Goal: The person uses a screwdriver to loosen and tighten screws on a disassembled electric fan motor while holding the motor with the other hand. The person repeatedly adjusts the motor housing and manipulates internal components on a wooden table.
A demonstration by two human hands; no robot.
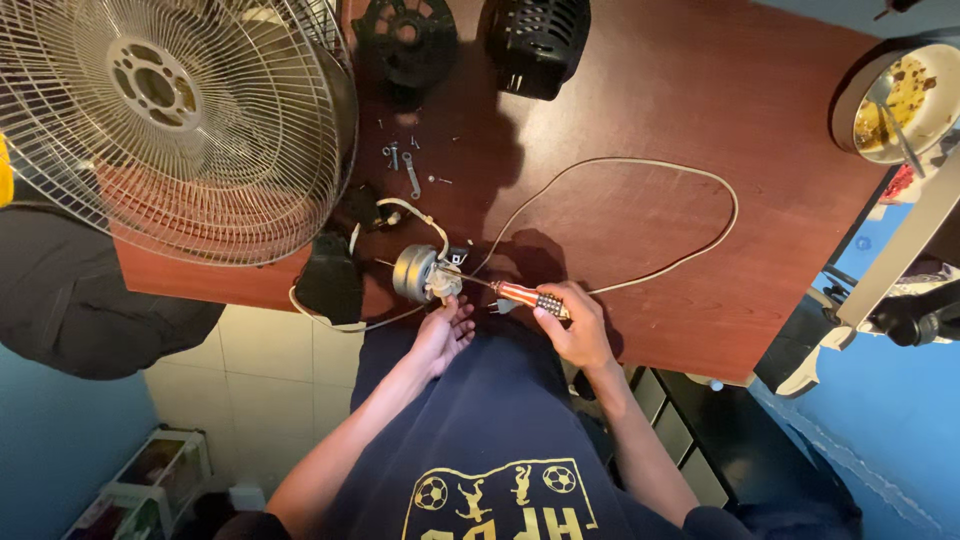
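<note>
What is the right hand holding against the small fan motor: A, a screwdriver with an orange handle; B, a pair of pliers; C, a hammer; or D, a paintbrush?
A: the right hand grips a screwdriver with an orange handle, its shaft pointing at the motor, which the left hand steadies.

The head view is moderately dim with warm light from above. The reddish-brown surface (pixel 640 130) shows a soft sheen near its middle, and dark shadows fall beside the black housing (pixel 535 40) and under the wire fan guard (pixel 170 120). Wide-angle distortion bends the edges and stretches the corners. The centre is fairly sharp; the floor and lower corners are darker and softer.
</note>
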